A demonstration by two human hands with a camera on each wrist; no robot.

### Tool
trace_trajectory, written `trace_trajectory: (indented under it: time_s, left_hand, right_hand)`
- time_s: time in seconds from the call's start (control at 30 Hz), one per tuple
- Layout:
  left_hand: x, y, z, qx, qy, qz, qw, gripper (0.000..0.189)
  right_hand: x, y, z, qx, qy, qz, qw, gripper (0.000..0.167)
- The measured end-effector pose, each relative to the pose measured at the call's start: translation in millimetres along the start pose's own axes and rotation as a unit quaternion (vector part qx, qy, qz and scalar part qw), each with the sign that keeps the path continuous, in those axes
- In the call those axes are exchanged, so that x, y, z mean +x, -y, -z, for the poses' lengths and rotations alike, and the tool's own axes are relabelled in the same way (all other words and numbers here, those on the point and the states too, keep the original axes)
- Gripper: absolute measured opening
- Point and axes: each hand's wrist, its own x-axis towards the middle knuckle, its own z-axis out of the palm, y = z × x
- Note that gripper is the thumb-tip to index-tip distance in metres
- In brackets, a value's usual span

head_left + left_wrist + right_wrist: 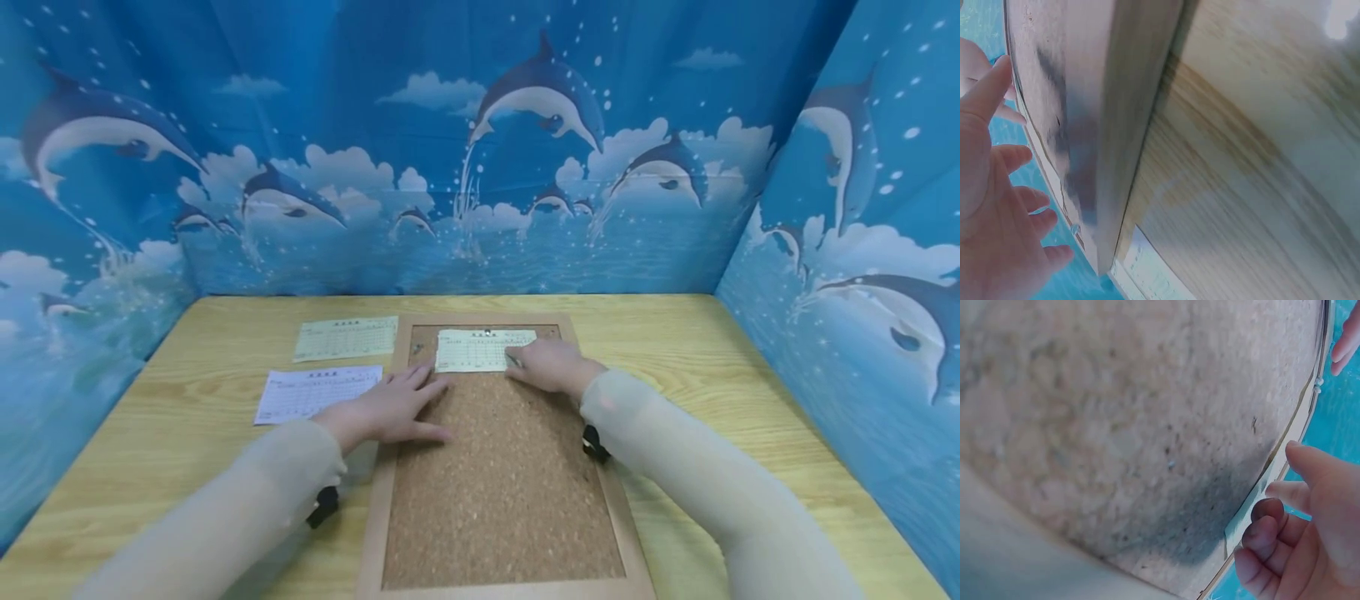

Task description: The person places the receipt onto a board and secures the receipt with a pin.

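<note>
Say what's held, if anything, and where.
Left hand: nothing held. Right hand: over right end of pinned pale-green rectangular paper form; can't tell whether gripped.

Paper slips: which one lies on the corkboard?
The green slip by the right hand, near the corkboard's far end; the other green slip and the white slip lie on the table.

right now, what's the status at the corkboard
Left hand spread over left edge of corkboard. Right hand covering lower right corner of slip there. Pin at slip's top edge.
</note>
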Motion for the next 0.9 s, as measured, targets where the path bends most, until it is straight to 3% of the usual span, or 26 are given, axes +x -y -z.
trace_trajectory:
  time_s: [0.37, 0.67, 0.9]
  left_hand:
    - [-30.5, 20.9, 4.4, -0.007, -0.043, -0.030, 0.9986, 0.085]
    - [-50.3, 41.1, 7.1, -0.037, -0.049, -0.008, 0.9981, 0.083]
    - [-66.7, 54.1, 12.0, -0.056, -0.062, -0.011, 0.9964, 0.081]
  right_hand:
    - [-3.7, 6, -4, 0.023, -0.017, 0.030, 0.9991, 0.050]
    - [-5.5, 13, -5, 0.065, -0.040, 0.047, 0.9960, 0.045]
    - [-6.5, 22, -8, 0.083, -0.054, 0.059, 0.9933, 0.042]
